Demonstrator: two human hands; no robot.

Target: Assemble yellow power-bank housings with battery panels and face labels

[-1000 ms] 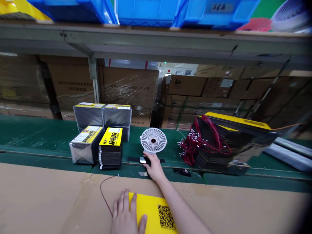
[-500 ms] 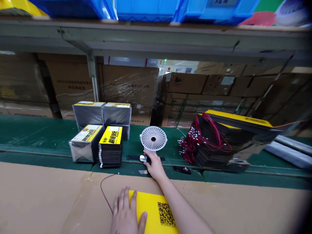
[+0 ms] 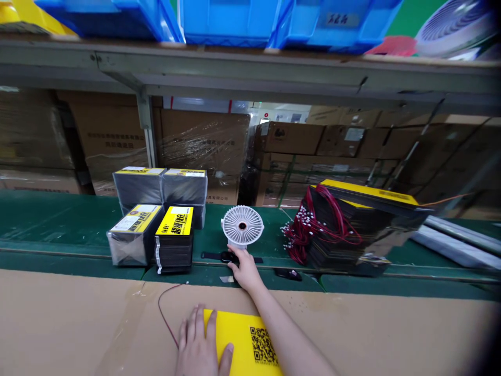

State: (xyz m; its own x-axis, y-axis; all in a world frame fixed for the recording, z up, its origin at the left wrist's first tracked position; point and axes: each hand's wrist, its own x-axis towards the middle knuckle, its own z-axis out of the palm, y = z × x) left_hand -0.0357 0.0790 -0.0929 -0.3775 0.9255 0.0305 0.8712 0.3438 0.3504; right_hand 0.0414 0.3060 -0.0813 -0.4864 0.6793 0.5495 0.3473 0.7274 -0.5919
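My left hand point(image 3: 199, 342) lies with its fingers spread over the left edge of a yellow sheet point(image 3: 235, 334) that bears a QR code. A thin dark red wire point(image 3: 164, 313) curves out to the left of that hand. Farther up, my right hand point(image 3: 245, 268) reaches to the base of a small white fan point(image 3: 242, 225), fingertips at its lower front. Whether the fingers grip anything there is hard to see. A black-strapped watch point(image 3: 228, 256) lies by those fingers, its screen dark.
Stacks of yellow-topped black packs point(image 3: 174, 243) stand left of the fan. To the right are a large black stack point(image 3: 344, 240) with red wires point(image 3: 299, 235) and a small black object point(image 3: 288, 274). Blue bins point(image 3: 230, 21) sit on the shelf above; cartons point(image 3: 203, 151) stand behind.
The view has shifted slightly, moving the scene a little down and left. The watch screen, lit before, is now dark. Both hands keep nearly the same places.
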